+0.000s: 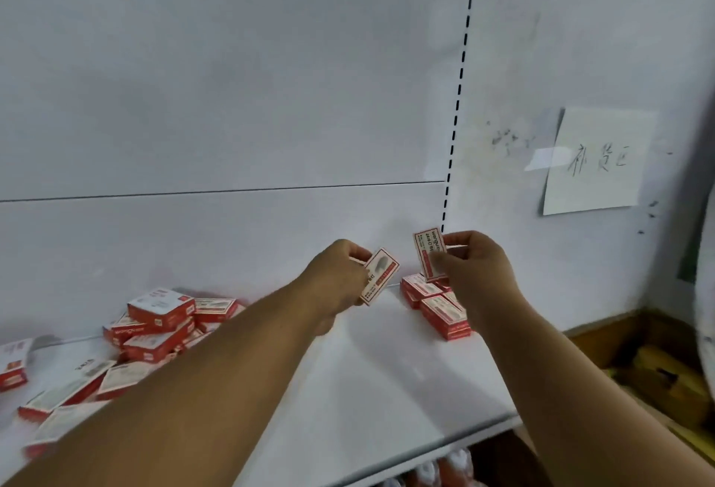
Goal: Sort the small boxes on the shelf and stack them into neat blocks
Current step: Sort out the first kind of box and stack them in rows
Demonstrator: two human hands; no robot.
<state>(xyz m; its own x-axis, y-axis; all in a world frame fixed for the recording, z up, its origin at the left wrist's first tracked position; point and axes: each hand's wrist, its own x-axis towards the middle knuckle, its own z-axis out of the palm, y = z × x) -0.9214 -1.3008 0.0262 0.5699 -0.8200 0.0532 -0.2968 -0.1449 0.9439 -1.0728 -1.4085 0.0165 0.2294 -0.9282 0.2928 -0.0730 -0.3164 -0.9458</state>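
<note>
Both forearms reach forward over the white shelf (387,390), the hands raised just above its back edge. The left hand (340,277) pinches a small red-and-white box (380,277) between thumb and curled fingers, the box tilted with its printed face toward the camera. The right hand (478,266) grips a second box (430,255) by its right edge, held nearly upright and slightly higher. The two boxes are near each other but apart. Below the right hand, a few boxes sit in a small stack (437,304) against the back panel. A loose heap of boxes (154,328) lies well to the left.
</note>
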